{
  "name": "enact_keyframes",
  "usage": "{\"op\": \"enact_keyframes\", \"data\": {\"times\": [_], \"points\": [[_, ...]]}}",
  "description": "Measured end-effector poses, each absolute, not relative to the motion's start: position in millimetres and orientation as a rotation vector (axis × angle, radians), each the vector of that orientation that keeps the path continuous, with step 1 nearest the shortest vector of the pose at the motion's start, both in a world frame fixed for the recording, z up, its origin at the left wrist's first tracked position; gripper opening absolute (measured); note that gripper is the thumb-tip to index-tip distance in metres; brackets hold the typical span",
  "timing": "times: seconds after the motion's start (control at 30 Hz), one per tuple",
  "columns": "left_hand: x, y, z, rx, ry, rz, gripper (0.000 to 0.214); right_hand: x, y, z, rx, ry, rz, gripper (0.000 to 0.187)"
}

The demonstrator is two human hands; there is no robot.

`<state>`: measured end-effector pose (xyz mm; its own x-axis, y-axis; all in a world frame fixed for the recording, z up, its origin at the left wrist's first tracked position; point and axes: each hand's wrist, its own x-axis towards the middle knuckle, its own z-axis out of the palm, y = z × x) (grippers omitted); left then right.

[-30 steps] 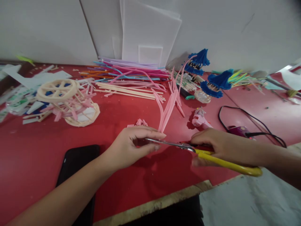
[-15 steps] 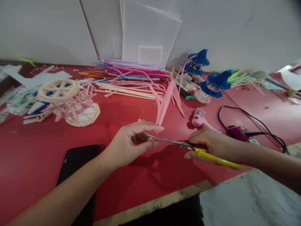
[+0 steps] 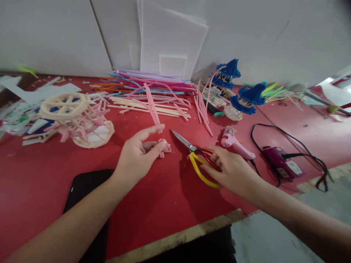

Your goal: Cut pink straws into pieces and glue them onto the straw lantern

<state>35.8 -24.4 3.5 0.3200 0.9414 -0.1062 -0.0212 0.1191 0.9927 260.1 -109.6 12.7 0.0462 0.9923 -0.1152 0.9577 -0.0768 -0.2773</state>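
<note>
My left hand (image 3: pixel 137 153) is low over the red table, thumb and index finger spread apart. Its thumb tip touches or overlaps a small heap of short pink cut pieces (image 3: pixel 167 147). Several long pink strips (image 3: pixel 151 104) run up and away from behind the index fingertip; whether they touch the finger is unclear. My right hand (image 3: pixel 227 166) holds the scissors (image 3: pixel 201 160) by their handles, one red and one yellow. The steel blades are nearly closed and point away to the left, toward the pink pieces.
A cream and pink wheel-topped model (image 3: pixel 68 117) stands left. Coloured sticks (image 3: pixel 156 84) lie along the wall. Blue-roofed models (image 3: pixel 248 98) stand back right. A pink glue gun (image 3: pixel 237 143) and purple power socket box (image 3: pixel 282 162) with cord lie right; a black phone (image 3: pixel 85 190) lies front left.
The pink strips now lean left, fewer together, and a couple lie separately on the table. The scissors have left my left hand's fingers, turned and dropped lower. My left hand has shifted left.
</note>
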Motion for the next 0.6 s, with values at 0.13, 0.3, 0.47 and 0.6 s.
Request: {"op": "enact_keyframes", "data": {"times": [0.13, 0.3, 0.47, 0.6], "points": [[34.7, -23.7, 2.3, 1.25, 0.972, 0.914, 0.052, 241.9, -103.4, 26.3, -2.255, -2.388, 0.122, 0.015], [35.7, -24.9, 6.3, 1.253, 0.963, 0.871, 0.049, 228.4, -83.4, 45.7, -1.737, -2.407, 0.107, 0.022], [37.3, -25.3, 8.6, 1.286, 0.945, 0.871, 0.044, 219.1, -49.7, 24.6, -1.206, -2.333, 0.318, 0.041], [35.7, -24.9, 8.7, 1.338, 1.01, 0.883, 0.045, 214.0, -33.5, -1.4, -1.067, -2.176, 0.33, 0.02]]}}
